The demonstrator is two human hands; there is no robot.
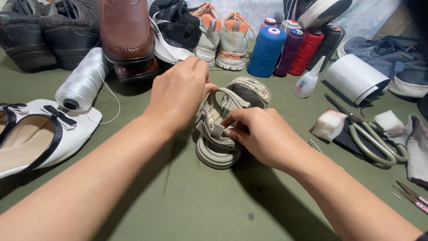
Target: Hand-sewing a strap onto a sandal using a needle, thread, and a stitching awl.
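A small beige sandal (249, 91) with straps stands on the green table cover (187, 201), its toe toward me. My left hand (180, 93) grips its upper strap from the left side. My right hand (258, 134) pinches the front strap near the sole, fingers curled around it. Both hands touch the same sandal at the middle of the view.
White flat shoe (40, 138) and white thread cone (82, 82) at left. Black shoes, a brown shoe (127, 33) and sneakers line the back. Coloured thread spools (267, 51), glue bottle (306, 82), white roll (356, 78), scissors (374, 138), sponge blocks and snips (412, 196) lie at right.
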